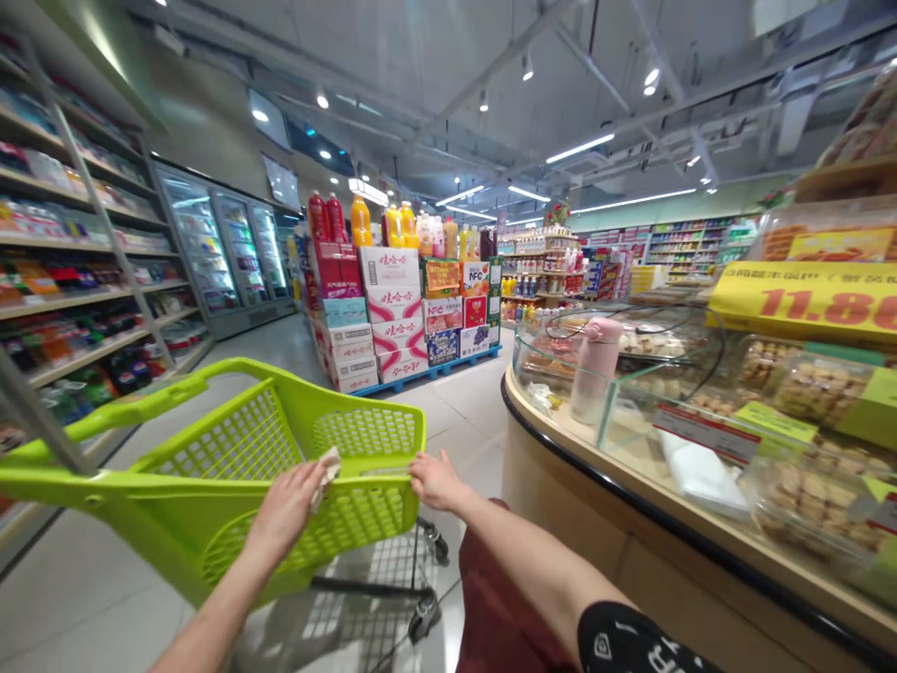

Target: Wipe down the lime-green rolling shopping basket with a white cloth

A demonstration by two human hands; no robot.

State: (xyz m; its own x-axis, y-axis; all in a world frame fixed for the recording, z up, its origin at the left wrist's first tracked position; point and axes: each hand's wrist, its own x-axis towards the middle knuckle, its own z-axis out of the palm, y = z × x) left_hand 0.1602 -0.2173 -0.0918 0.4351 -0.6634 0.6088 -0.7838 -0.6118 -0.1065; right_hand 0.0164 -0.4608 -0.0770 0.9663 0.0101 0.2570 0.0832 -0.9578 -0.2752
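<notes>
A bright green shopping cart [245, 505] stands in front of me, its basket seen from the side. My left hand [284, 509] is closed around a crumpled whitish cloth [326, 479], which lies against the cart's near top rim. At the corner of the same rim rests my right hand [435, 480], with its fingers curled over the edge and the thumb raised. The cart's basket shows nothing inside it.
To the right curves a bakery counter [561, 467] with glass edges, a pink bottle [595, 369] and packed pastries [805, 495]. Stacked drink cartons [396, 308] stand on a blue pallet ahead. Drink shelves [77, 252] line the left side, with glass-door fridges [234, 248] beyond.
</notes>
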